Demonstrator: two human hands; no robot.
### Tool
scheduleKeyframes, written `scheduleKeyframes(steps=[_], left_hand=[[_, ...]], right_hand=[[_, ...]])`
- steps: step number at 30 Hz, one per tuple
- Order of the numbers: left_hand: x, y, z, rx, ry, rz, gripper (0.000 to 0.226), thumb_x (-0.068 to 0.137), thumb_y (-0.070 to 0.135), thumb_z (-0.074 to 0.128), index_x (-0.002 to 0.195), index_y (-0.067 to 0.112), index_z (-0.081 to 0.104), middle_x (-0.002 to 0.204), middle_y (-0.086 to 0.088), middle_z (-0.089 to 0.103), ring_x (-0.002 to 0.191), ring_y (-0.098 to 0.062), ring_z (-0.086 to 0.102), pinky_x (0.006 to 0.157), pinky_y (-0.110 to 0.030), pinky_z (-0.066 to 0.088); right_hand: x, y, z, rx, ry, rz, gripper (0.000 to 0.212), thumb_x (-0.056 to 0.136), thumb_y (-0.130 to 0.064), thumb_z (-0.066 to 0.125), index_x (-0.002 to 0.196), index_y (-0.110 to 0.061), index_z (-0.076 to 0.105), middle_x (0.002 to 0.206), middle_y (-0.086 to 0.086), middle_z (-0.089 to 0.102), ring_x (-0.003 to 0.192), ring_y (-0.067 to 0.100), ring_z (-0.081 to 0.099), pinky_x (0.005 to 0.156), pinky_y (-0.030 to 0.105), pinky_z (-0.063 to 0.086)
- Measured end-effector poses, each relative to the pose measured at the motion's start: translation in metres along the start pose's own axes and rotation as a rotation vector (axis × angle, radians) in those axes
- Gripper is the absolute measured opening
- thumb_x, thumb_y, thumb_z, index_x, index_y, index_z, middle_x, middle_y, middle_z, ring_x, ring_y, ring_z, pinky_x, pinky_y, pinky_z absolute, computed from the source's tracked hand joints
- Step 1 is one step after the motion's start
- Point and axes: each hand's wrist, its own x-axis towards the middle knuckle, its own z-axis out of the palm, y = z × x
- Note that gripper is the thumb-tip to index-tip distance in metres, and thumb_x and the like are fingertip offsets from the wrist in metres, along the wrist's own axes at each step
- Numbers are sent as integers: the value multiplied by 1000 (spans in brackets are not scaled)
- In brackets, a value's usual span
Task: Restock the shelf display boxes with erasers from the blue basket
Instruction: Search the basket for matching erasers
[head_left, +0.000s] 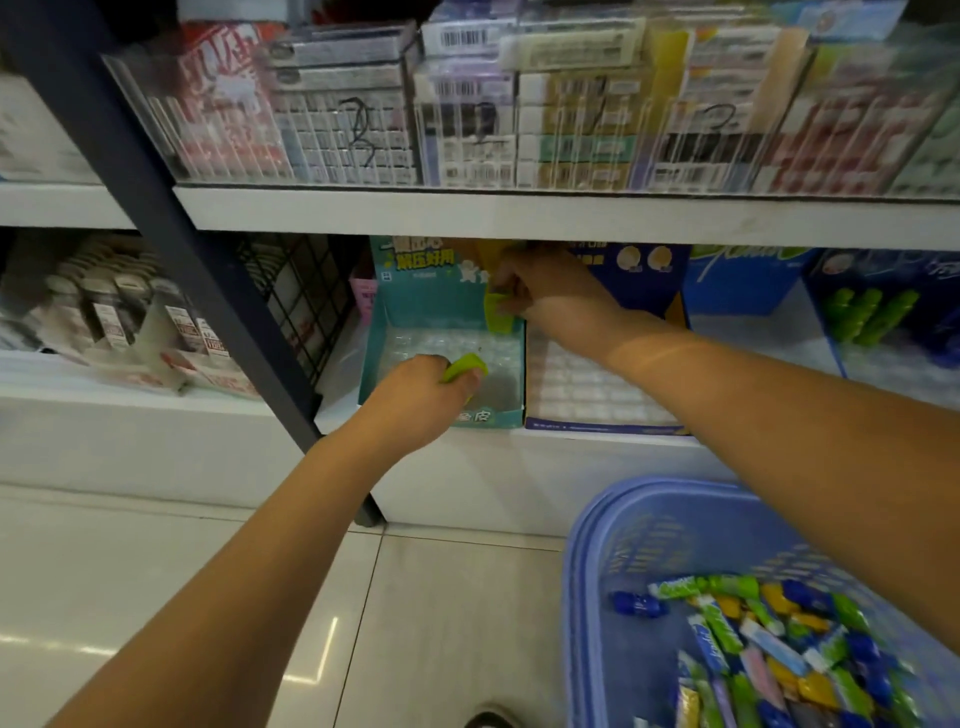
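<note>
A teal display box (395, 317) stands on the lower shelf, its floor covered with clear-wrapped erasers. My left hand (415, 397) reaches over the box's front edge and grips a green eraser (464, 366). My right hand (540, 288) is at the box's back right corner, pinching another green eraser (497, 313) held upright. The blue basket (644, 525) sits on the floor at the lower right, holding several wrapped erasers in green, blue, yellow and pink.
A dark blue display box (597, 427) of white erasers stands right of the teal one, and more blue boxes follow. The upper shelf (519, 213) hangs low over my right hand. A dark shelf post (208, 291) slants left of the box. A shoe tip (491, 717) shows on the tiled floor.
</note>
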Motion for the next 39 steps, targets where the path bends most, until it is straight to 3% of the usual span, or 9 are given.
scheduleKeyframes(steps=[10,14,19,24,30,32,34,36,39], left_hand=[[6,2,-2,-84,7,-94,42,92,44,52,70,8,60,61,-3,50,56,-17,46,50,-26,31],[8,6,-4,-340,58,-140,36,92,37,55,90,3,66,80,-10,59,71,-22,51,66,-28,39],[5,9,-12,-994,74,-228,13,92,22,60,96,11,64,68,2,51,54,-9,42,46,-18,34],[-2,22,-9,-1354,-73,-142,7,91,4,56,88,10,60,69,1,69,61,-5,66,55,-13,52],[-11,35,2,-1327,-48,-67,22,89,2,59,110,2,59,88,-6,71,72,-10,70,64,-16,55],[-10,35,4,-1100,95,-52,24,91,6,58,115,1,59,92,-7,70,77,-13,69,68,-18,55],[-11,29,8,-441,261,51,30,94,17,55,122,6,59,105,-8,69,91,-17,66,79,-23,52],[-17,23,15,6,202,176,37,96,29,50,129,13,55,124,-7,63,111,-23,60,92,-30,47],[-22,16,28,242,38,203,41,99,39,41,132,16,52,140,-6,51,120,-26,53,97,-35,45]], right_hand=[[8,-7,4,-296,-26,25,25,91,-14,55,108,2,63,115,19,59,107,33,55,86,30,45],[4,-10,-1,-284,2,13,24,93,-14,51,109,-3,65,115,16,62,107,30,57,88,30,46],[-41,-14,-3,281,245,196,23,91,-17,59,112,-10,64,110,13,65,97,25,62,86,30,48],[-92,-31,11,1212,110,361,19,88,-9,62,107,-12,60,89,6,67,68,10,67,68,18,57],[-81,-28,5,1200,346,300,18,84,-6,66,100,-14,64,94,7,69,75,5,67,68,16,55],[-69,-20,0,1030,385,260,20,80,-3,70,96,-14,64,92,5,70,77,6,67,73,18,54],[-53,-10,-6,785,390,232,24,79,-4,72,102,-7,65,96,10,69,86,18,66,81,26,53],[-38,-3,-9,569,347,189,30,80,-6,71,109,-3,64,99,11,68,89,20,64,83,26,51],[-27,-2,-1,355,214,56,28,82,-9,70,108,-4,64,101,9,68,87,14,59,78,18,45]])
